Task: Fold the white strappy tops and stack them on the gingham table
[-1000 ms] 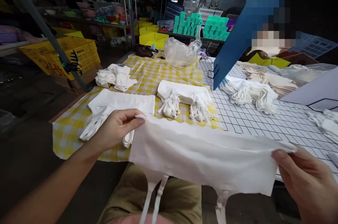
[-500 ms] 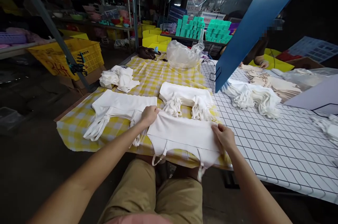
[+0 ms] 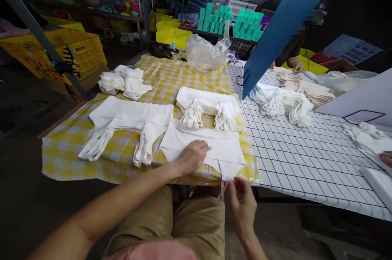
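Observation:
A white strappy crop top (image 3: 220,142) lies spread at the table's front edge, straps toward me. My left hand (image 3: 192,156) rests on its middle, palm down, fingers laid along the cloth. Just past the edge, my right hand (image 3: 243,201) pinches with thumb and forefinger at one shoulder strap (image 3: 222,191), which hangs down. Left of it lies a flat white top (image 3: 131,112) with its straps bunched in two bundles. Behind is a neat stack of folded white tops (image 3: 208,100) with looped straps.
A crumpled white cloth pile (image 3: 125,81) and a clear plastic bag (image 3: 205,52) sit on the yellow checked cloth (image 3: 165,73). A blue panel (image 3: 284,27) leans over the grid-patterned table (image 3: 281,158) at right, beside white garment stacks (image 3: 281,103). Another person's hand (image 3: 297,67) works behind.
My left hand has let go of the top's far left corner and moved onto its middle. My right hand has left the right side and dropped to a strap. The view has shifted slightly.

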Available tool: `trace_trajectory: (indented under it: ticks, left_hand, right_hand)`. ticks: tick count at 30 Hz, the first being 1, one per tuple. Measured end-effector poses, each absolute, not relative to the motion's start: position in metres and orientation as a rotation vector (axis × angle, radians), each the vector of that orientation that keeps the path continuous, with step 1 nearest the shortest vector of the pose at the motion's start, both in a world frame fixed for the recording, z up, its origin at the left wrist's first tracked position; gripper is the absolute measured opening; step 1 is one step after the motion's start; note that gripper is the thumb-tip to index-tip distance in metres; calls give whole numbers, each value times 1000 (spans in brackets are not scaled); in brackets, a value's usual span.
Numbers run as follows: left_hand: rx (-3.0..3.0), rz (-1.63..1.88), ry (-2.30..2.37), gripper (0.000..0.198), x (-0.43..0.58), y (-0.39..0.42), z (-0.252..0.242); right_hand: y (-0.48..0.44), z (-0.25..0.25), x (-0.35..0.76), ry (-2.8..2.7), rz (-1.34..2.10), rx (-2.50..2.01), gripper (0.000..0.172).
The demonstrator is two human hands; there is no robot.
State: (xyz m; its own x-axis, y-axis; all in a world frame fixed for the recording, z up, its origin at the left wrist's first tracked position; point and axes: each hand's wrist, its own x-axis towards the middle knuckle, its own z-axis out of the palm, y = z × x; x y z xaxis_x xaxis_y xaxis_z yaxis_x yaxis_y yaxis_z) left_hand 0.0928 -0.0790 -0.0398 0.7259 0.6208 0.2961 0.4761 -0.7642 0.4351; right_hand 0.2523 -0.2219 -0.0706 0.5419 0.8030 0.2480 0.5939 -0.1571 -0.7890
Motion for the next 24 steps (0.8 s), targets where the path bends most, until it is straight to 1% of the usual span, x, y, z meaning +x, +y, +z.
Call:
trace_trajectory:
  ticks: [3, 7, 9, 12, 18, 22, 24]
  left_hand:
    - [2491, 571, 682, 34, 118, -86, -48]
    - [2403, 507, 677, 32, 133, -83, -54]
    - [2376, 513, 688, 32, 133, -82, -55]
    - [2349, 525, 698, 32, 133, -81, -55]
    - [2374, 532, 777, 23, 142, -81, -57]
    - [2329, 512, 830, 23, 148, -80, -56]
    - [2295, 497, 816, 25, 146, -81, -52]
  right_hand:
    - [-228, -86, 230, -1081, 359, -1838, 34]
    - [-219, -93, 219, -934, 495, -1770, 42]
    - [-218, -90, 222, -875, 589, -1739, 39]
    - [-219, -77, 234, -909, 656, -1758, 31]
    - [-197, -41, 270, -1399, 545, -1872, 32]
    - [-170, -26, 287, -1719, 319, -1999, 21]
    - [-156, -21, 292, -1779, 280, -2005, 19]
